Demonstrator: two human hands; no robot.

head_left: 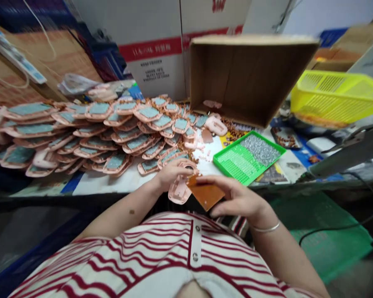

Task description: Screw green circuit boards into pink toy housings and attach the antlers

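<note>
My left hand (171, 173) is closed on a pink plastic housing (178, 192), held tilted in front of my body with its hollow side showing. Close on its right, my right hand (233, 194) grips a flat orange-brown square sheet (205, 193) between thumb and fingers. One corner of the sheet reaches the housing; whether the two touch I cannot tell. Left of my hands lies a big heap of pink housings with grey-blue panels (136, 142). A loose pink handle-shaped part (216, 125) rests on the table beyond.
A green tray (218, 159) of small silvery metal pieces (261, 149) sits at the right. Behind it a cardboard box (230, 78) stands on its side. A yellow basket (335, 97) is farther right, near a grey metal arm (354, 147). The table's front edge (112, 193) runs before me.
</note>
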